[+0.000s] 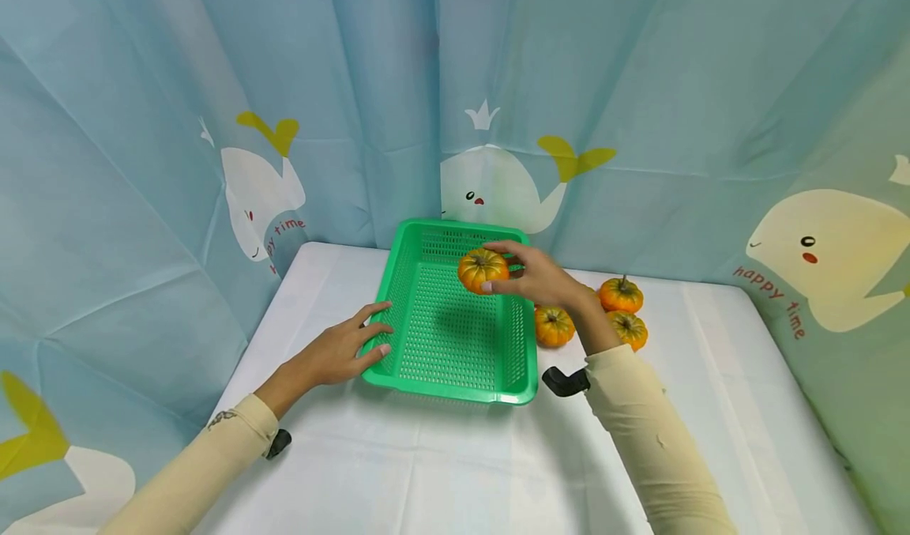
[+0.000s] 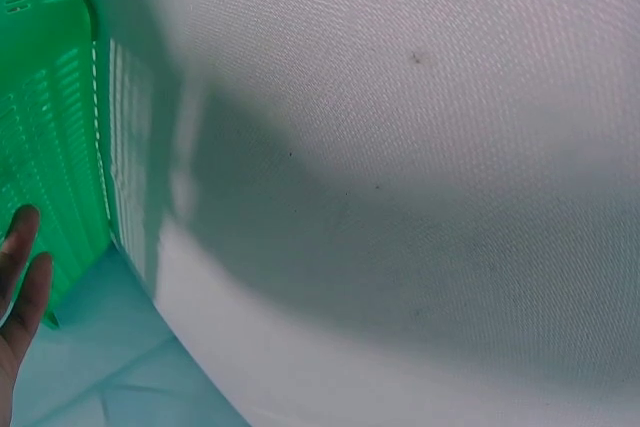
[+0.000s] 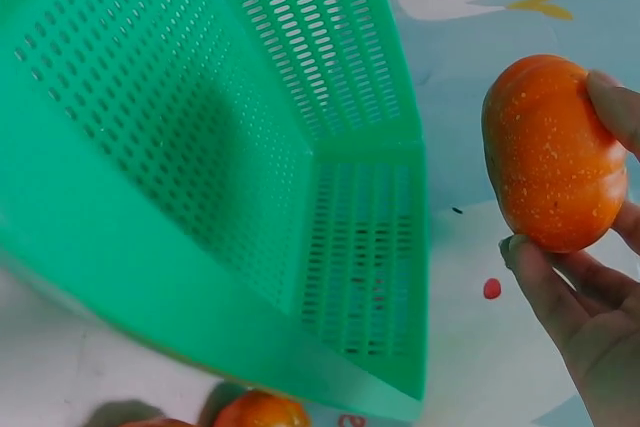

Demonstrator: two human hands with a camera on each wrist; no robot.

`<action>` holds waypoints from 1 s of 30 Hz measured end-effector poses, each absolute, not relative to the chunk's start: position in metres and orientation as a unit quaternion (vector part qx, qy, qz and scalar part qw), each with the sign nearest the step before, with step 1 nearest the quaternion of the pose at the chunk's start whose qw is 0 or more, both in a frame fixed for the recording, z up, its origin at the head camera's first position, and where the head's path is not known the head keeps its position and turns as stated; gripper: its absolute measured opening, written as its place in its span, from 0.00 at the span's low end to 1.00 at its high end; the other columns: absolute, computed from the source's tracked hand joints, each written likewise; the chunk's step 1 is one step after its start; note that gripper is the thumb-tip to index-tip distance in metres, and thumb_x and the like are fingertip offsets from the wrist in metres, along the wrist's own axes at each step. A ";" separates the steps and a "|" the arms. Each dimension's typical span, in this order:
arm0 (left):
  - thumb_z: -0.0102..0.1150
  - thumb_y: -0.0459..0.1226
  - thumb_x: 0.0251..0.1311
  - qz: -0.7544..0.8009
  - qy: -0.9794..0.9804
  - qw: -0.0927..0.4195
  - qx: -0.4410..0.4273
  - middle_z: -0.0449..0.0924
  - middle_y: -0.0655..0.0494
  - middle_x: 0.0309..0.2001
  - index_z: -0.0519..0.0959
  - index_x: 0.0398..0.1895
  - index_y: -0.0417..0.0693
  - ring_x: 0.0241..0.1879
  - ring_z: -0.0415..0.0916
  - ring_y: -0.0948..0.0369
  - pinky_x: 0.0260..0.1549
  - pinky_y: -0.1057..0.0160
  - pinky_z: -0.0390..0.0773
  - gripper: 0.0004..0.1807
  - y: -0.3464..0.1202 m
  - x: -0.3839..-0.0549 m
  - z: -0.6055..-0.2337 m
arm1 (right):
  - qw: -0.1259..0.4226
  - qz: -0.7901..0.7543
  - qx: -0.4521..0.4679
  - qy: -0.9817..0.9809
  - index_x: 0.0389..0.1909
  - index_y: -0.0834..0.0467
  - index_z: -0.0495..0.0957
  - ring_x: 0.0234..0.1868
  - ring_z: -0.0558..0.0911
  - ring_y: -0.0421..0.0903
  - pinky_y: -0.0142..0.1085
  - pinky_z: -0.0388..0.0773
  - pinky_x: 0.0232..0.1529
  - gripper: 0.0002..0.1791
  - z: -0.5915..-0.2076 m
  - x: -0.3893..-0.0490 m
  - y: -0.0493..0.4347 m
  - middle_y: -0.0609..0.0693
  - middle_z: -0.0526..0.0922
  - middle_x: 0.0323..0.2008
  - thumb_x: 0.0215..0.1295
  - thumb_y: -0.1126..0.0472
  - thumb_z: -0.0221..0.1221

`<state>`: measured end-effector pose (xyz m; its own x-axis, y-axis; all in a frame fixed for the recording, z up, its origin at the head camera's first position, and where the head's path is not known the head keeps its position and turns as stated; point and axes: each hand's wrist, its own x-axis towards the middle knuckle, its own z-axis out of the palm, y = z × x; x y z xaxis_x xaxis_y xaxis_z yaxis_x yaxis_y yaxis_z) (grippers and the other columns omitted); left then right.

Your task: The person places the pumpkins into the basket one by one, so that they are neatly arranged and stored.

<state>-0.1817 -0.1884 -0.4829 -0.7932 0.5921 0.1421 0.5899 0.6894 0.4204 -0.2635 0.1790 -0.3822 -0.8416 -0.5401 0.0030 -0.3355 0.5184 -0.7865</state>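
Note:
A small orange pumpkin (image 1: 483, 271) is gripped between the thumb and fingers of my right hand (image 1: 533, 274), held above the green plastic basket (image 1: 449, 397). The right wrist view shows the same pumpkin (image 3: 555, 152) from below, with the fingertips on its side and underside. My left hand (image 1: 348, 345) lies at the basket's left rim, fingers spread and fairly straight. In the left wrist view two fingers of that hand (image 2: 22, 282) show against the basket wall (image 2: 55, 137). Only the pumpkin's shadow shows on the perforated basket floor.
Right of the basket, several more small pumpkins (image 1: 554, 326) sit on the white tablecloth (image 1: 711, 393), some partly hidden by my right arm. A blue curtain (image 1: 384, 69) with whale prints hangs behind and beside the table.

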 end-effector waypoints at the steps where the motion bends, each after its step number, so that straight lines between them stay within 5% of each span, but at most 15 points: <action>1: 0.51 0.51 0.74 0.228 0.919 0.003 0.321 0.54 0.51 0.78 0.78 0.62 0.47 0.53 0.82 0.52 0.47 0.49 0.81 0.23 -0.188 -0.182 -0.483 | 0.123 -0.424 -0.254 0.861 0.73 0.53 0.66 0.62 0.74 0.58 0.51 0.76 0.60 0.40 -0.383 -0.265 0.178 0.55 0.69 0.68 0.62 0.51 0.70; 30: 0.51 0.51 0.74 0.229 0.915 -0.011 0.332 0.56 0.51 0.77 0.78 0.61 0.48 0.54 0.81 0.51 0.45 0.50 0.81 0.22 -0.190 -0.184 -0.487 | 0.114 -0.430 -0.217 0.869 0.73 0.61 0.65 0.63 0.74 0.62 0.50 0.78 0.55 0.40 -0.415 -0.293 0.149 0.61 0.71 0.65 0.62 0.54 0.67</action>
